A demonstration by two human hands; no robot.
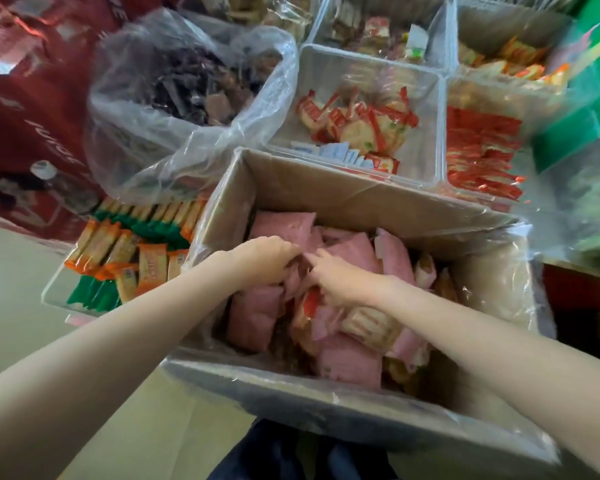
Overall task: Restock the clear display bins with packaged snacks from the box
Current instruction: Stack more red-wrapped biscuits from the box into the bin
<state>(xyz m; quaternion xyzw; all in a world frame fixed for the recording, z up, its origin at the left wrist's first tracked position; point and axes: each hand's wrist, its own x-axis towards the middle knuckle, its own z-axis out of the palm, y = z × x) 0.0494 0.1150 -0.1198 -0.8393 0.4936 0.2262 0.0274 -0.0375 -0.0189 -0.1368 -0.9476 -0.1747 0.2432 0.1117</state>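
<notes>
A cardboard box (326, 188) lined with clear plastic fills the middle of the view, holding several pink snack packets (350, 362) and some clear-wrapped biscuits. Both hands are down inside it. My left hand (264, 261) curls its fingers around packets near the box's far left. My right hand (340, 282) reaches in beside it, fingers among the pink packets, touching the left fingertips. Just behind the box stands a clear display bin (426, 109) with a few red-wrapped biscuits on its floor.
A clear bin of orange and green bars (118, 258) sits left of the box. A big plastic bag of dark snacks (187, 84) stands behind it. More clear bins with red packets (482, 154) line the right and back. A green shelf edge (575, 133) is far right.
</notes>
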